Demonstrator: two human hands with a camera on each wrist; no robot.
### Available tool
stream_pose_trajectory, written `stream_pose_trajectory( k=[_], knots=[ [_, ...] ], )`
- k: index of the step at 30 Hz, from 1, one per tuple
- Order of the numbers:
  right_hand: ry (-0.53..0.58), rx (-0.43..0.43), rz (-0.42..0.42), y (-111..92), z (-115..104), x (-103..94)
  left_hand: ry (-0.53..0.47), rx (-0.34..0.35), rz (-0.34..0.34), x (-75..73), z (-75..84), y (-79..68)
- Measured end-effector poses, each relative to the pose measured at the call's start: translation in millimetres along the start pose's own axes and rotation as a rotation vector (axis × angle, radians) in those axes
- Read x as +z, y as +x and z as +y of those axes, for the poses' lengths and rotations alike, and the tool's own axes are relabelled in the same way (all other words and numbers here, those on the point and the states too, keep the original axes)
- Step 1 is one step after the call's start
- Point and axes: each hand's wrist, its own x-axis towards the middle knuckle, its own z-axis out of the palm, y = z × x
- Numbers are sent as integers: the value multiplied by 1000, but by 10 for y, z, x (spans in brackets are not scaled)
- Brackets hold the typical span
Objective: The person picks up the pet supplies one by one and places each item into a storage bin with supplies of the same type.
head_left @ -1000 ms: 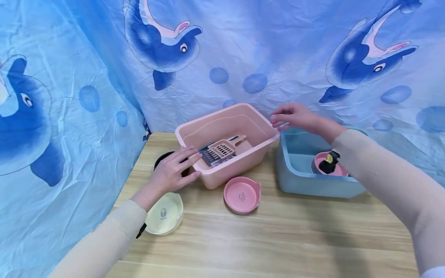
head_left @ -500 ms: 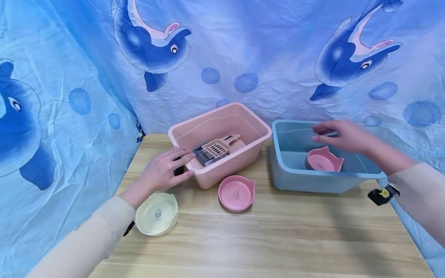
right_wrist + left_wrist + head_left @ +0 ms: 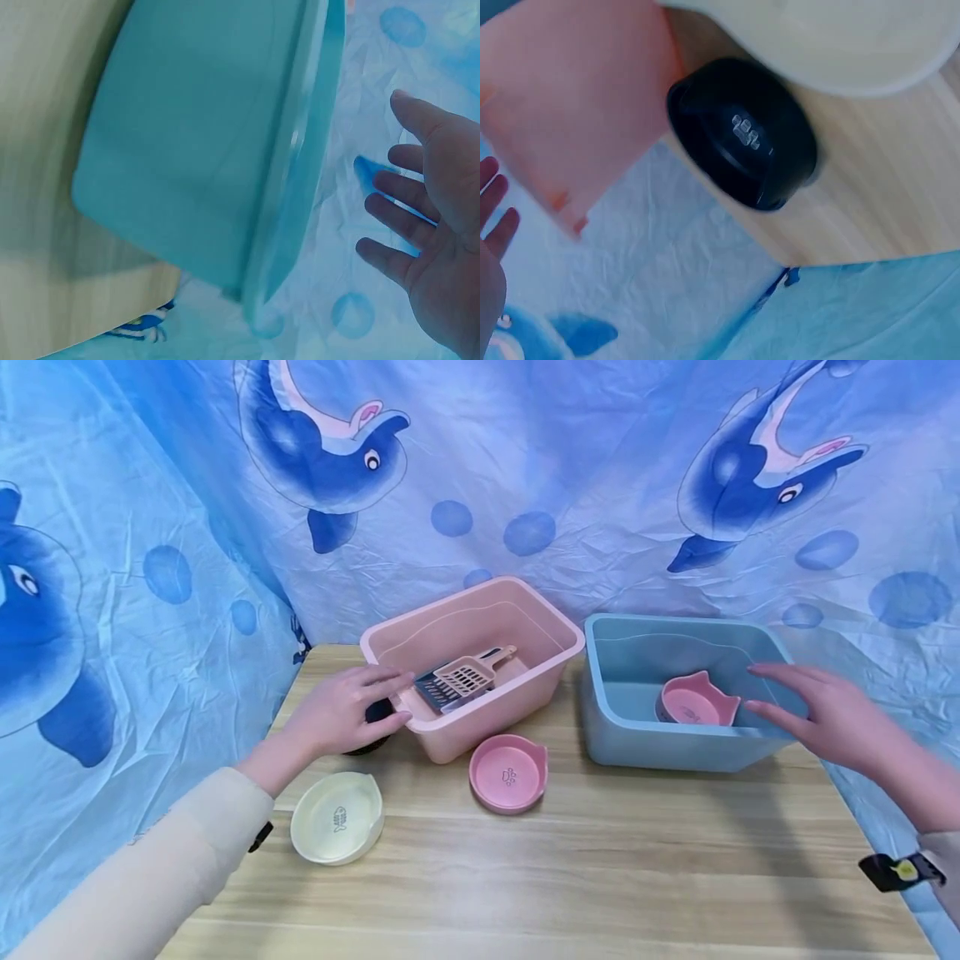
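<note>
My right hand (image 3: 836, 718) (thumb and fingers apart) has moved to the right end of the blue bin (image 3: 660, 750); the pink bin (image 3: 495, 714) sits just beside my left hand (image 3: 333, 710), likewise parted.

Pink tub (image 3: 497, 716), blue tub (image 3: 660, 747): smooth plastic; tabletop (image 3: 615, 860): wood-grained, glossy; black bowl (image 3: 742, 135): perhaps ceramic.

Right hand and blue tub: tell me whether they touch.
Apart. The right wrist view shows a strip of the backdrop between the right hand and the blue tub.
</note>
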Motion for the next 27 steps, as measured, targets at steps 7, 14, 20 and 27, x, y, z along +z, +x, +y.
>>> stream_pose_trajectory(
  k=[7,14,20,27],
  knots=[
    [-53,17,58,-307,104,135,-20,-253,-81,-317,-143,23],
    [-82,-60,213,-503,224,280,-126,-492,-131,-564,-361,-103],
    [-91,-128,330,-603,346,483,-191,-598,-114,-624,-551,-249],
    [-102,-152,469,-635,400,707,-248,-739,-78,-499,-711,-430]
  ],
)
